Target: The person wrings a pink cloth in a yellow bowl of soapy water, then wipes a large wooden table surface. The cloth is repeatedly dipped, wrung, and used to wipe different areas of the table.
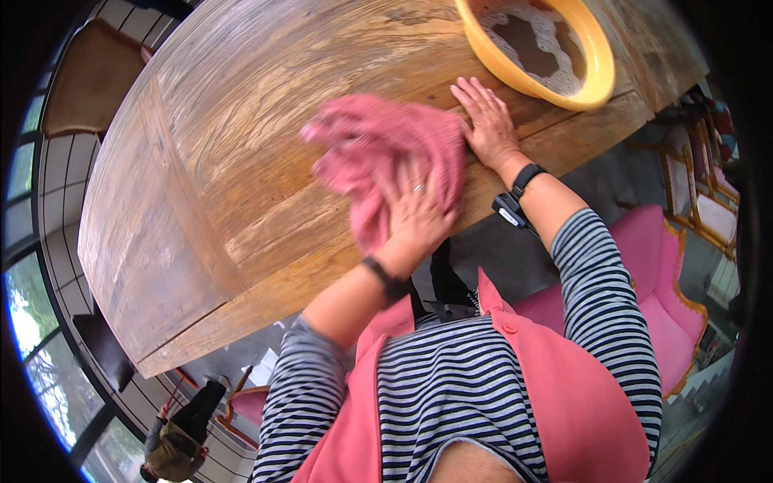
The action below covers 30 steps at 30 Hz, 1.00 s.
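Observation:
A bunched pink cleaning cloth (431, 129) with a ribbed weave lies on the wooden table (266, 161). My left hand (419, 213) presses down on its near part, the fingers sunk among the folds and partly blurred; a ring and a dark wristband show. My right hand (489, 125) rests flat on the tabletop just right of the cloth, fingers stretched out, its thumb side close to the cloth's edge. Beyond that hand stands a yellow basin (592, 88) holding murky water with white suds (555, 36).
The table's near edge runs in front of my body. A pink upholstered chair (656, 286) stands at right, other chairs (696, 181) behind it. At left are a brown seat (88, 76) and large windows (48, 354). Another person (181, 435) is at lower left.

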Each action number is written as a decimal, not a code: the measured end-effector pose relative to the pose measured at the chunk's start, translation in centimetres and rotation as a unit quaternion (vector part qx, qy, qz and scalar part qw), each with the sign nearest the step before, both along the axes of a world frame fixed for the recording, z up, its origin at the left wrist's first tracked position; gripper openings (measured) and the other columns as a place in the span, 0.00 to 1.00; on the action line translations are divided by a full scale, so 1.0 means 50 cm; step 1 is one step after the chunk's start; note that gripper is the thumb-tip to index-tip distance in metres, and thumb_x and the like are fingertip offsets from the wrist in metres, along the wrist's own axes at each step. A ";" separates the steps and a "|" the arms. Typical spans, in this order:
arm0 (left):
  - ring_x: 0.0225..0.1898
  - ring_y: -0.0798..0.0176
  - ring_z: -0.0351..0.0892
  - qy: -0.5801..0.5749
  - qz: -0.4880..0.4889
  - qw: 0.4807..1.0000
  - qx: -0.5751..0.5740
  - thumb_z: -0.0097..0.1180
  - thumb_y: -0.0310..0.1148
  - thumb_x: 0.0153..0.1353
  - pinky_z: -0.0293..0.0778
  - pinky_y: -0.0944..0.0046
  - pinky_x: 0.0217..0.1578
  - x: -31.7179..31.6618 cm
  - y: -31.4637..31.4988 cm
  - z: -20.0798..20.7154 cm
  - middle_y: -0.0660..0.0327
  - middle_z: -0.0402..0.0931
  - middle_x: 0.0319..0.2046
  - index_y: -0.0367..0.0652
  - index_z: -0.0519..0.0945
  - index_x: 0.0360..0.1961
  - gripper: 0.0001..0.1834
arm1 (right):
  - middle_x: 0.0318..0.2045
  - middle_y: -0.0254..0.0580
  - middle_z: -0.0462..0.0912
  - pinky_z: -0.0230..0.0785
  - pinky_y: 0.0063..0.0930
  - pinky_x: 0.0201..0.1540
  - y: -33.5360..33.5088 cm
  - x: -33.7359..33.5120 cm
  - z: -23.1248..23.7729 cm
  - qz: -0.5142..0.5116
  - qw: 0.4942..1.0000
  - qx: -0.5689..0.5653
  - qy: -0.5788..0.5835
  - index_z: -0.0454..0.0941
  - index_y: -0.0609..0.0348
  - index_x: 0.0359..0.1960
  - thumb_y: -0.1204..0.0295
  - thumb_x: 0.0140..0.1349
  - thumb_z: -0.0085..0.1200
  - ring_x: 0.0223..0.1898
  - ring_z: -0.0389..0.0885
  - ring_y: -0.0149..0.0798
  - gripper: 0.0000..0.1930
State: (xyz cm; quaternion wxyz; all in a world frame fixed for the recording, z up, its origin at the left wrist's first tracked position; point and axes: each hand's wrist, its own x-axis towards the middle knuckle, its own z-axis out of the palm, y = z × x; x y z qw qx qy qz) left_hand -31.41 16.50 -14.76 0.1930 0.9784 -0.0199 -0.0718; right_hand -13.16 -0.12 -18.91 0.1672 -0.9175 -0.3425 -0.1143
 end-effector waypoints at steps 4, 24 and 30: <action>0.82 0.35 0.36 -0.060 -0.030 0.998 0.002 0.59 0.60 0.56 0.26 0.23 0.74 0.080 -0.058 0.005 0.37 0.47 0.79 0.32 0.62 0.75 0.54 | 0.75 0.37 0.68 0.53 0.42 0.79 -0.003 0.000 -0.007 -0.048 0.995 0.050 0.075 0.69 0.47 0.72 0.75 0.72 0.39 0.77 0.61 0.43 0.27; 0.82 0.33 0.35 -0.059 -0.126 0.985 0.097 0.49 0.62 0.66 0.27 0.19 0.72 0.058 -0.048 -0.014 0.35 0.47 0.78 0.27 0.61 0.75 0.50 | 0.42 0.44 0.88 0.78 0.34 0.39 -0.599 -1.034 0.043 -0.654 0.464 0.310 0.511 0.82 0.58 0.51 0.64 0.73 0.51 0.40 0.87 0.37 0.14; 0.81 0.35 0.37 -0.086 -0.204 0.970 0.102 0.49 0.59 0.69 0.29 0.19 0.73 0.077 -0.228 -0.025 0.40 0.48 0.79 0.33 0.61 0.76 0.46 | 0.43 0.48 0.88 0.79 0.36 0.41 -0.660 -1.064 -0.014 -0.474 0.585 0.179 0.633 0.80 0.65 0.55 0.62 0.74 0.52 0.39 0.87 0.38 0.19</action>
